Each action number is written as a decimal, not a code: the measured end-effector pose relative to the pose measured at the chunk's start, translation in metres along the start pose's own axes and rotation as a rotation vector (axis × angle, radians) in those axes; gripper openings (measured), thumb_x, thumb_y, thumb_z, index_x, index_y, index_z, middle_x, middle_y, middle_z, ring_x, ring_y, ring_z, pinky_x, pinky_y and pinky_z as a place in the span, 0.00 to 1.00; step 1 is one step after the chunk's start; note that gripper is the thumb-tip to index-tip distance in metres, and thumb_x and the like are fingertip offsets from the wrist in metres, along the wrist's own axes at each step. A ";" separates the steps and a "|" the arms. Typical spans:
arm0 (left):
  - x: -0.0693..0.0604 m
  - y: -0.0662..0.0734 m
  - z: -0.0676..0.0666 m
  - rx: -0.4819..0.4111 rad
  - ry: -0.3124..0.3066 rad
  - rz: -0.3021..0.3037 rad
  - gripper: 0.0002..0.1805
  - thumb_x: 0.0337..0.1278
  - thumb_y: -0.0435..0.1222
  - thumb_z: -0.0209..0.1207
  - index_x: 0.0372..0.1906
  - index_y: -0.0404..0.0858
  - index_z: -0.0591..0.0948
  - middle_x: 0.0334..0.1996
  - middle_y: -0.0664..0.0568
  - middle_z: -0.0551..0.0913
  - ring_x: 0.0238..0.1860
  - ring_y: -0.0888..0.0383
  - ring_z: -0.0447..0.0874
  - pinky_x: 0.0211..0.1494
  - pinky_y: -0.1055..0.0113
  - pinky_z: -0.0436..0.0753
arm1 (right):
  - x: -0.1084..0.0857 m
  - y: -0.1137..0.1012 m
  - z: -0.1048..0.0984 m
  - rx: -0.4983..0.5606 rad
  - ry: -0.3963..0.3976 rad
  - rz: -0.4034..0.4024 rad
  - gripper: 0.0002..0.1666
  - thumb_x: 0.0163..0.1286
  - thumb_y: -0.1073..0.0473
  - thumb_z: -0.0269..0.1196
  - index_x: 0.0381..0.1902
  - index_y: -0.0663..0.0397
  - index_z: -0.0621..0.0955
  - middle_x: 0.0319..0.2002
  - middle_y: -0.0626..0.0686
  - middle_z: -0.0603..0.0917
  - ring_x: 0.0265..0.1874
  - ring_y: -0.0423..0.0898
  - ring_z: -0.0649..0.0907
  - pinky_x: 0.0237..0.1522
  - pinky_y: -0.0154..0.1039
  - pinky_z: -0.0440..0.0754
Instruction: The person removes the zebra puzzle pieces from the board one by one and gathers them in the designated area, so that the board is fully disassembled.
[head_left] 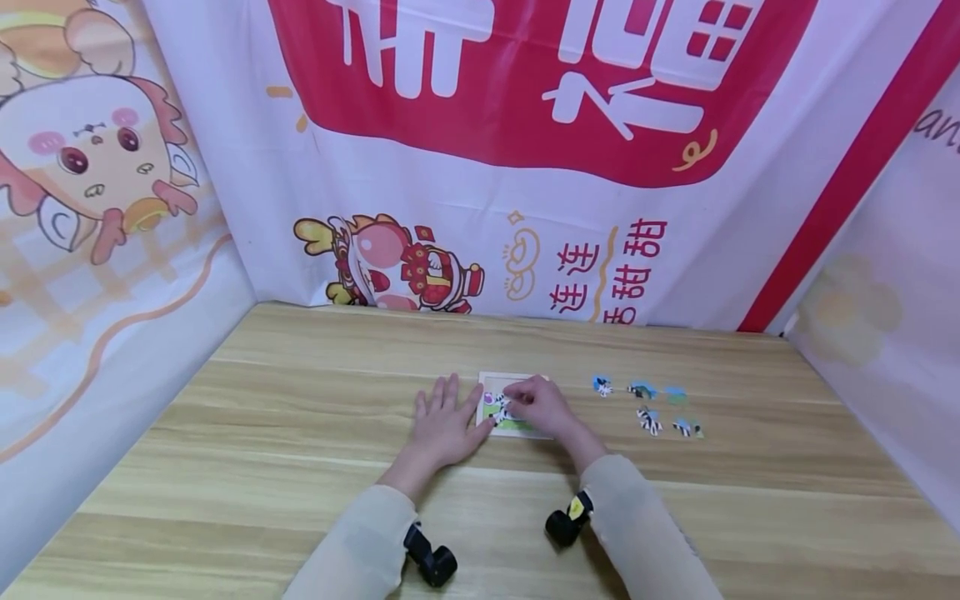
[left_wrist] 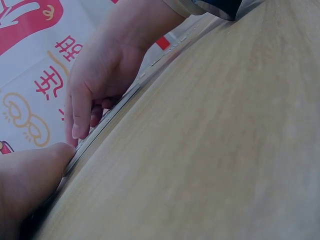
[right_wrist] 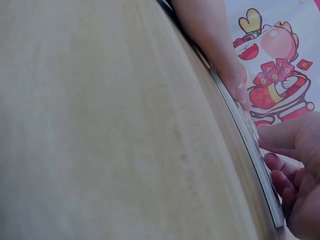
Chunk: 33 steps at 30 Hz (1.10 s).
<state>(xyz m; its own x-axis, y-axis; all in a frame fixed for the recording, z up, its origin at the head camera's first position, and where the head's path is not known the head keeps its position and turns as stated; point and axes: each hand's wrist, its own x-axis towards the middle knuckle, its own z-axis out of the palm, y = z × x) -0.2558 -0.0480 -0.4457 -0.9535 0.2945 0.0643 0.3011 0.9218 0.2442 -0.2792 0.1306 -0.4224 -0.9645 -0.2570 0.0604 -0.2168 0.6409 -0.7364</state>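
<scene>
I see the jigsaw tray (head_left: 521, 433) flat on the table (head_left: 300, 417); left hand (head_left: 444, 425) spread beside it, right hand (head_left: 542, 404) bunched above, pinch unclear. Jigsaw pieces (head_left: 649, 422) look light, stiff: grasp edges.

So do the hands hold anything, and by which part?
The left hand only touches the puzzle tray; whether the right hand pinches anything can't be told.

Gap between tray (head_left: 501, 382) and pieces (head_left: 649, 422)
</scene>
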 end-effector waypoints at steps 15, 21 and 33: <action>-0.001 0.000 -0.001 0.011 -0.017 -0.007 0.35 0.53 0.63 0.31 0.66 0.52 0.52 0.65 0.41 0.40 0.63 0.44 0.30 0.58 0.44 0.32 | 0.002 -0.003 0.009 0.020 0.063 0.022 0.13 0.52 0.66 0.61 0.39 0.56 0.80 0.31 0.49 0.75 0.32 0.45 0.72 0.38 0.40 0.70; -0.001 0.001 -0.002 0.004 -0.024 -0.007 0.35 0.54 0.63 0.32 0.66 0.52 0.52 0.65 0.41 0.40 0.64 0.45 0.30 0.58 0.44 0.32 | 0.002 -0.003 0.012 0.125 0.080 0.048 0.12 0.52 0.69 0.61 0.37 0.56 0.78 0.30 0.49 0.77 0.31 0.45 0.73 0.37 0.40 0.72; -0.001 0.002 -0.002 0.008 -0.009 0.000 0.35 0.54 0.62 0.32 0.65 0.52 0.52 0.65 0.41 0.40 0.64 0.44 0.31 0.58 0.44 0.33 | 0.004 -0.002 0.014 0.055 0.072 0.076 0.15 0.50 0.64 0.64 0.39 0.55 0.78 0.30 0.47 0.76 0.32 0.44 0.73 0.38 0.39 0.71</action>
<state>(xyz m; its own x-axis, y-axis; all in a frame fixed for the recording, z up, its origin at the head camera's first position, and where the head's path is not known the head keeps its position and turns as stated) -0.2549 -0.0473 -0.4431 -0.9534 0.2964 0.0557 0.3010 0.9238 0.2367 -0.2805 0.1183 -0.4296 -0.9867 -0.1546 0.0497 -0.1356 0.6158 -0.7762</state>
